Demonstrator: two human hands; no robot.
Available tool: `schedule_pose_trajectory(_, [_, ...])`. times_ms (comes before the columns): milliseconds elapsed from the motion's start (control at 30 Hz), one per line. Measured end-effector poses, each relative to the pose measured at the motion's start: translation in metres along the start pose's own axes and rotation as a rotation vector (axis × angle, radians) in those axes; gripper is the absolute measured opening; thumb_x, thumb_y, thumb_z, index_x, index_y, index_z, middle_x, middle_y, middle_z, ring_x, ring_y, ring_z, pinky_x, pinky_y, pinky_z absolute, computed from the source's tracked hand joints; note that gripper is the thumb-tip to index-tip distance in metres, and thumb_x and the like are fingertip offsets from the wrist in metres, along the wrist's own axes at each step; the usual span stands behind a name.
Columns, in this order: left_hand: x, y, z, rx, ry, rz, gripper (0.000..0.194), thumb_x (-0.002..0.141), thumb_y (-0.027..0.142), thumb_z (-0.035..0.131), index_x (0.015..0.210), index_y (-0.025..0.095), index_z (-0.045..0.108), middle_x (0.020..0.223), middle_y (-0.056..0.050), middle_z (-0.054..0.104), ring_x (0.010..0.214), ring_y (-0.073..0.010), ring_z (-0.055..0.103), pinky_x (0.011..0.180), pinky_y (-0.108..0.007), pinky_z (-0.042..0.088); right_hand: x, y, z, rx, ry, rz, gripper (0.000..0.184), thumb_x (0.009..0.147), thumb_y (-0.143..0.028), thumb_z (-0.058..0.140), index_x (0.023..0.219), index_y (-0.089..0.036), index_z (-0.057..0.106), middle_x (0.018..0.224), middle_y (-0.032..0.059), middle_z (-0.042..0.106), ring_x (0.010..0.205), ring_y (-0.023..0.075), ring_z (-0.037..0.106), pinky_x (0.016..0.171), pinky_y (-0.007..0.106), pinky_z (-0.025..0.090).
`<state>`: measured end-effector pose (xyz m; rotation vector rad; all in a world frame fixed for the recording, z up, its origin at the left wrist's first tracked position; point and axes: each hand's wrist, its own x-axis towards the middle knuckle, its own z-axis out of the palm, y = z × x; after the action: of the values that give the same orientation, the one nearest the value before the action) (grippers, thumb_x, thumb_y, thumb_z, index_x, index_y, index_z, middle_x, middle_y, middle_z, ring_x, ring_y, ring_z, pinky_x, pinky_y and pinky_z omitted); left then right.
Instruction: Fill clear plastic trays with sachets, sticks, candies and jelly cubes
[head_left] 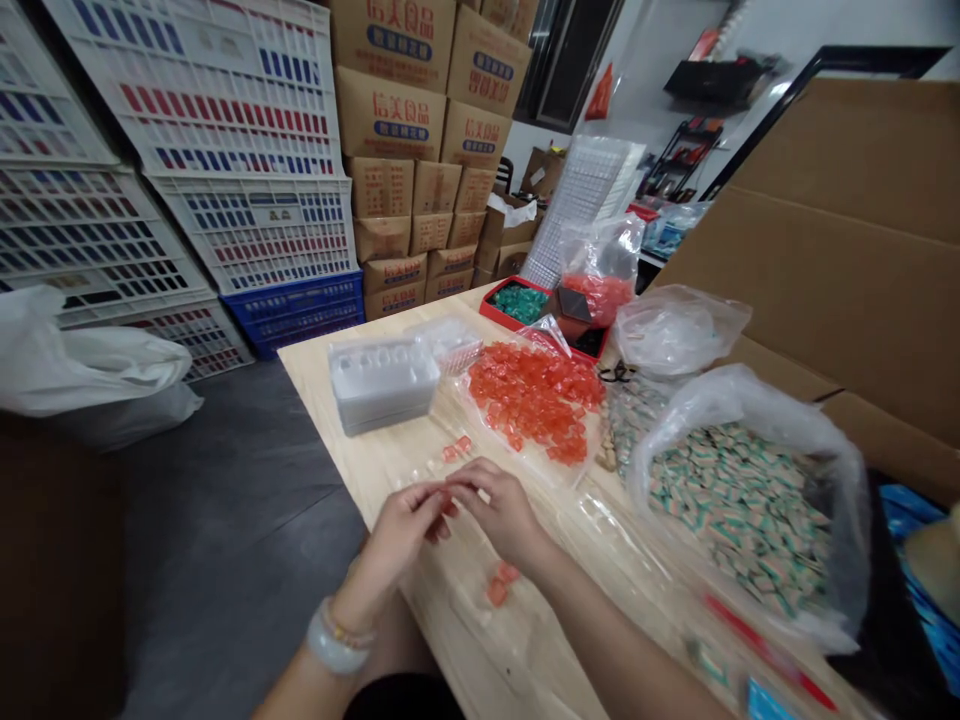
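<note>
Over the near edge of the wooden table, my left hand (pixel 409 525) and my right hand (pixel 501 508) meet at the fingertips. Both are closed in a pinch. Small translucent red-orange pieces (pixel 448 508) show between and below the fingers; their exact shape is blurred and partly covered. A few similar loose pieces (pixel 456 449) lie just beyond my hands. Nearer to me, more loose pieces (pixel 498 586) rest beside my right forearm. Further off, a large heap of red-orange pieces (pixel 529 390) is spread on a clear plastic sheet.
A stack of clear plastic trays (pixel 384 385) stands at the table's far left. To the right sits an open bag of green-and-beige pieces (pixel 742 510). Behind are a red box (pixel 517 302) with green pieces, cartons (pixel 394 120) and stacked white crates (pixel 262 215).
</note>
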<state>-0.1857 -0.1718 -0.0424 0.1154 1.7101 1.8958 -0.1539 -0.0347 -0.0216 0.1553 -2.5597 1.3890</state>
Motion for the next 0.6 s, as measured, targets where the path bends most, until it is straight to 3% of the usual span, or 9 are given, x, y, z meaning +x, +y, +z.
schedule_pose_trajectory(100, [0.010, 0.012, -0.017, 0.150, 0.184, 0.158, 0.019, 0.063, 0.031, 0.057, 0.073, 0.014, 0.061, 0.063, -0.001, 0.060, 0.051, -0.0091, 0.050, 0.050, -0.021, 0.037, 0.028, 0.006, 0.003, -0.138, -0.070, -0.048, 0.014, 0.077, -0.017, 0.051, 0.081, -0.016, 0.064, 0.079, 0.0059, 0.059, 0.079, 0.0158, 0.054, 0.075, 0.032, 0.042])
schedule_pose_trajectory(167, [0.014, 0.015, -0.021, 0.099, 0.205, 0.142, 0.019, 0.064, 0.031, 0.057, 0.071, 0.014, 0.060, 0.058, 0.001, 0.058, 0.048, -0.0083, 0.047, 0.048, -0.020, 0.036, 0.036, 0.008, 0.005, -0.096, -0.113, 0.005, 0.015, 0.077, -0.017, 0.051, 0.084, -0.017, 0.063, 0.077, 0.0048, 0.059, 0.077, 0.0151, 0.055, 0.074, 0.031, 0.043])
schedule_pose_trajectory(300, [0.018, 0.009, -0.014, -0.175, 0.117, -0.031, 0.025, 0.060, 0.037, 0.062, 0.062, 0.015, 0.050, 0.045, 0.006, 0.048, 0.038, -0.0050, 0.040, 0.040, -0.017, 0.029, 0.025, 0.005, 0.013, 0.188, -0.121, 0.089, 0.019, 0.076, -0.020, 0.052, 0.094, -0.020, 0.058, 0.081, 0.0019, 0.059, 0.074, 0.0124, 0.056, 0.068, 0.026, 0.045])
schedule_pose_trajectory(433, [0.017, 0.003, -0.012, -0.278, -0.057, -0.153, 0.028, 0.063, 0.039, 0.061, 0.070, 0.012, 0.054, 0.053, 0.003, 0.051, 0.042, -0.0050, 0.043, 0.042, -0.017, 0.030, 0.014, 0.003, 0.014, 0.143, -0.007, 0.088, 0.013, 0.076, -0.022, 0.053, 0.086, -0.019, 0.059, 0.077, 0.0018, 0.057, 0.070, 0.0125, 0.055, 0.063, 0.025, 0.045])
schedule_pose_trajectory(500, [0.017, 0.002, -0.019, -0.111, -0.021, -0.068, 0.028, 0.069, 0.037, 0.055, 0.083, 0.012, 0.058, 0.065, -0.003, 0.058, 0.050, -0.0082, 0.048, 0.047, -0.020, 0.035, 0.017, 0.005, 0.009, 0.046, 0.029, 0.072, 0.013, 0.078, -0.023, 0.050, 0.087, -0.018, 0.059, 0.078, 0.0031, 0.057, 0.070, 0.0127, 0.054, 0.063, 0.025, 0.044])
schedule_pose_trajectory(600, [0.019, 0.001, -0.031, 0.421, 0.189, 0.273, 0.027, 0.073, 0.029, 0.050, 0.095, 0.016, 0.058, 0.085, -0.007, 0.061, 0.074, -0.0165, 0.053, 0.064, -0.029, 0.041, 0.032, 0.012, 0.002, -0.249, -0.036, -0.020, 0.016, 0.082, -0.022, 0.046, 0.088, -0.017, 0.060, 0.081, 0.0051, 0.056, 0.075, 0.0141, 0.052, 0.068, 0.027, 0.041])
